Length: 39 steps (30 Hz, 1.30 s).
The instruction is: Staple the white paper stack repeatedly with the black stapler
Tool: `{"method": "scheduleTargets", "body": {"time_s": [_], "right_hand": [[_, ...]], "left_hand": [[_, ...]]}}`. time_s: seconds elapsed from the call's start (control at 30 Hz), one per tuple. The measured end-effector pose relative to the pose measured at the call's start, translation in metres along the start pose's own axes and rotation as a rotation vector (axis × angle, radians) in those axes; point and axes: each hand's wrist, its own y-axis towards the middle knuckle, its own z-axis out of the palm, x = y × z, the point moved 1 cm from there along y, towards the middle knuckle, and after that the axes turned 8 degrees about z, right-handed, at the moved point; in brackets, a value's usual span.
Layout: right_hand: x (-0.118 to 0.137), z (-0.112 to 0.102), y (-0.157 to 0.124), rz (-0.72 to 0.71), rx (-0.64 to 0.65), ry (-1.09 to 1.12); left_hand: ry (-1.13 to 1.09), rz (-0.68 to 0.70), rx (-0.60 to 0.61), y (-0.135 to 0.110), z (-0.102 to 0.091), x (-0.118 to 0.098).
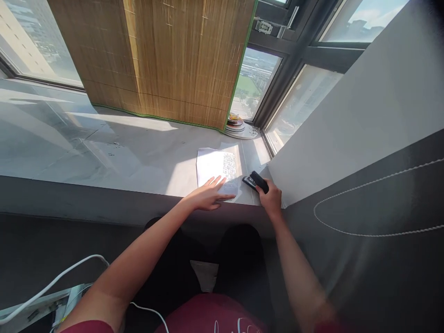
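Note:
A sheet of white paper [215, 167] with printed text lies on the grey window ledge [121, 152], lit by the sun. My left hand [208, 196] rests flat on the paper's near edge, fingers stretched out. My right hand [271, 198] is closed round a black stapler [255, 181], which sits on the ledge just right of the paper.
A bamboo blind [166, 60] hangs over the window behind the ledge. A stack of plates [237, 127] stands in the far corner. A large white board [364, 115] leans at the right, above a dark surface. White cables [52, 282] lie at the lower left.

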Motion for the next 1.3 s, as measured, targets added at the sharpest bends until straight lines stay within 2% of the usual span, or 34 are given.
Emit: {"method": "scheduleTargets", "body": {"time_s": [0.1, 0.17, 0.3, 0.4, 0.5, 0.7, 0.83, 0.93, 1.03, 1.13, 1.2, 1.27, 1.3], "right_hand": [[0.023, 0.011, 0.006, 0.049, -0.073, 0.105], [0.050, 0.023, 0.015, 0.025, -0.042, 0.197], [0.107, 0.060, 0.043, -0.158, 0.153, 0.320], [0.135, 0.087, 0.067, -0.283, 0.335, 0.329], [0.143, 0.101, 0.086, -0.338, 0.456, 0.323], [0.133, 0.108, 0.112, -0.421, 0.604, 0.324], [0.128, 0.108, 0.123, -0.424, 0.679, 0.469], [0.124, 0.098, 0.131, -0.369, 0.742, 0.629], [0.121, 0.088, 0.134, -0.262, 0.756, 0.596], [0.122, 0.084, 0.133, -0.292, 0.824, 0.570], [0.124, 0.085, 0.132, -0.307, 0.843, 0.586], [0.124, 0.088, 0.132, -0.281, 0.849, 0.596], [0.123, 0.090, 0.133, -0.265, 0.857, 0.605]], "left_hand": [[-0.040, 0.004, -0.048, -0.002, 0.001, 0.003], [-0.077, 0.029, -0.095, -0.004, 0.005, 0.006], [-0.138, 0.113, -0.154, -0.005, 0.011, 0.010], [-0.123, 0.100, -0.140, -0.005, 0.011, 0.009], [-0.084, 0.071, -0.113, -0.004, 0.010, 0.006], [-0.054, 0.005, -0.064, -0.003, 0.003, 0.001], [-0.145, -0.117, -0.140, -0.005, -0.004, 0.001], [-0.312, -0.211, -0.281, -0.007, -0.008, 0.003], [-0.497, -0.407, -0.534, -0.011, -0.014, 0.015], [-0.578, -0.649, -0.887, -0.010, -0.025, 0.046], [-0.654, -0.753, -1.101, -0.005, -0.033, 0.074], [-0.795, -0.823, -1.236, 0.002, -0.038, 0.100], [-0.884, -0.851, -1.265, 0.005, -0.038, 0.110]]}}
